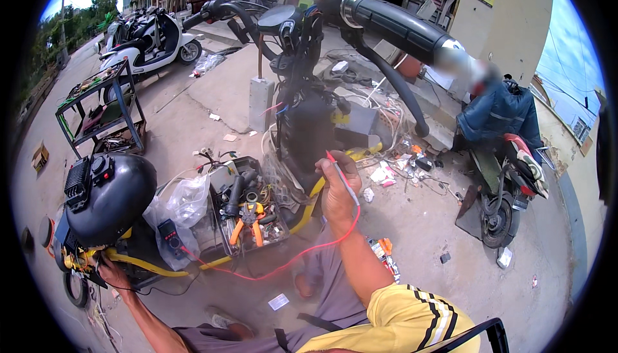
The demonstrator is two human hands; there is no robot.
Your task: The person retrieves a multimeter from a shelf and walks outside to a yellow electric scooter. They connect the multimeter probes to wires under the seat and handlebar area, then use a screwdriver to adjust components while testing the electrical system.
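Observation:
My right hand (340, 195) is closed round a red-tipped test probe (351, 189), raised beside the dark front column (309, 134) of a stripped scooter. From it a red lead (277, 277) sags back toward a small multimeter (170, 234), which lies by a clear plastic bag (188, 200). At the yellow frame (145, 266), under a rounded black seat (116, 202), my left hand (114, 272) has its fingers curled and partly hidden. A thin black lead (168, 292) runs close to that hand; what the fingers grip cannot be made out.
An open tool tray (222, 232) with orange-handled pliers (247, 223) rests on the scooter's frame. The handlebar grip (405, 28) juts overhead. Loose wires and scraps (412, 163) litter the ground at right, near a parked scooter (499, 205). A tool cart (103, 111) stands left.

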